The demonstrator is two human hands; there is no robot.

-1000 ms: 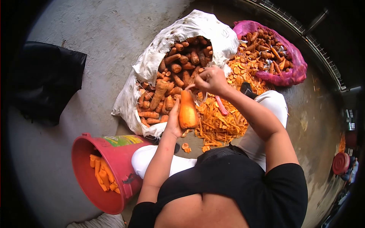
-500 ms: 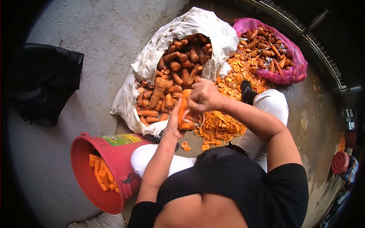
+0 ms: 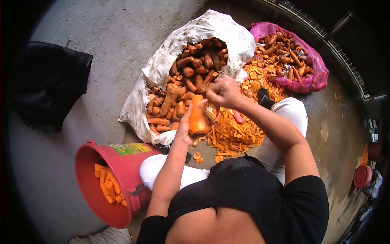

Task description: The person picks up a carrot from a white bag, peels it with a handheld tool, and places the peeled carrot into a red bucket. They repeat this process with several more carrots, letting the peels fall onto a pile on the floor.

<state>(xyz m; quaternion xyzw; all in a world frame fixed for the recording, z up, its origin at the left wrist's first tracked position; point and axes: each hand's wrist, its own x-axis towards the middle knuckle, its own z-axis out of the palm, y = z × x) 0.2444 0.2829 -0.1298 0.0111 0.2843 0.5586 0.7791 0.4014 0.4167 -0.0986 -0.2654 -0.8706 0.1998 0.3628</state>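
Carrot (image 3: 198, 117) in left hand (image 3: 185, 127), peelings (image 3: 235, 134) beyond

Bucket (image 3: 140, 183), near left: red, green-and-yellow label (image 3: 131, 149). Sack (image 3: 239, 38), far: white, dark marks. Net bag (image 3: 321, 73), far right: pink.

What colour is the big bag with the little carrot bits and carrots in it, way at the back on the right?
The bag is bright pink, in the head view.

A smooth, bright orange carrot (image 3: 198, 118) stands nearly upright, thick end down, in the left hand (image 3: 185, 127).
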